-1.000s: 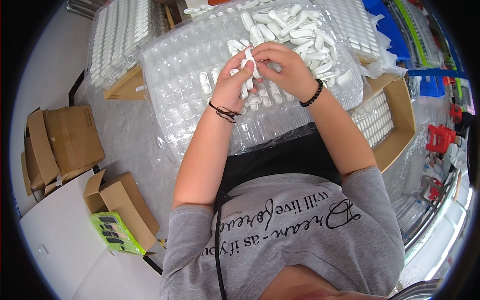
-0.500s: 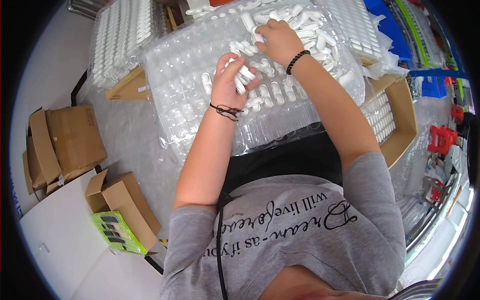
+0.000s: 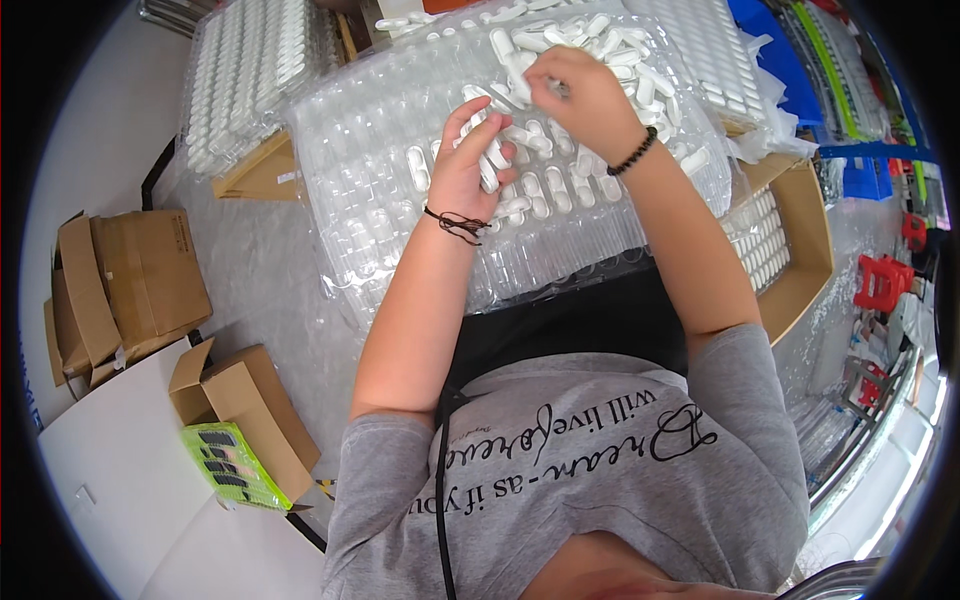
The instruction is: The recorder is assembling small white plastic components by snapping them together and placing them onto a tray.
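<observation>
My left hand (image 3: 468, 165) is curled around several white oblong plastic pieces (image 3: 491, 158), held above a clear plastic blister tray (image 3: 365, 165). My right hand (image 3: 585, 98) is closed in a pinch, thumb and forefinger together at the end of another white oblong piece (image 3: 518, 80). Beyond that hand, a loose heap of similar white pieces (image 3: 650, 85) covers the tray's far right part. Nearer to me, a row of white pieces (image 3: 557, 187) sits in the tray's pockets, some upright in line and some lying askew. Many pockets on the left hold nothing.
Stacked filled trays (image 3: 245, 85) stand at the far left, and another filled stack (image 3: 705, 55) at the far right. An open carton (image 3: 805, 235) with filled trays is by my right arm. Cardboard boxes (image 3: 150, 280) stand on the left, one (image 3: 255, 410) beside a green pack (image 3: 235, 465).
My right hand has drawn back slightly toward me and to the right, away from the heap. My left hand keeps its hold on the white pieces and has barely moved.
</observation>
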Demonstrator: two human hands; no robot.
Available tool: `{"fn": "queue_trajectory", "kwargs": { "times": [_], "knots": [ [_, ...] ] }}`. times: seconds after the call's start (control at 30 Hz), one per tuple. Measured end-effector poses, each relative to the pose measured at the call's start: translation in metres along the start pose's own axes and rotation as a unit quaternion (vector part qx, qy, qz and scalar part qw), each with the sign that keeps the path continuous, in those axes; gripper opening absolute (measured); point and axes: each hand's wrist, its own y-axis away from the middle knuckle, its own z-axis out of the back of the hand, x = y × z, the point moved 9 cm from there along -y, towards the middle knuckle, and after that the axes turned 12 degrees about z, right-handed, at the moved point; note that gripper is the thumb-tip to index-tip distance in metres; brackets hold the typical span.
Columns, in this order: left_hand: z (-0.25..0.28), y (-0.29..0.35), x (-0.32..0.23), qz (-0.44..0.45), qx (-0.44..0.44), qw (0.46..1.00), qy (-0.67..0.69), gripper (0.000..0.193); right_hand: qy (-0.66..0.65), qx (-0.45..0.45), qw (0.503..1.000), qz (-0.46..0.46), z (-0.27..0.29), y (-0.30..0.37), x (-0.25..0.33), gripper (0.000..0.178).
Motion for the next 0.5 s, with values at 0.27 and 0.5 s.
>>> {"fn": "queue_trajectory", "kwargs": {
  "times": [0.27, 0.5],
  "knots": [
    [-0.021, 0.006, 0.03, 0.21, 0.187, 0.96, 0.013, 0.035, -0.015, 0.09, 0.962, 0.257, 0.0, 0.016, 0.072, 0.026],
    [-0.017, 0.001, 0.008, 0.067, 0.136, 0.988, -0.021, 0.03, -0.123, -0.105, 0.985, 0.051, 0.022, 0.014, 0.029, 0.009]
  ]
}}
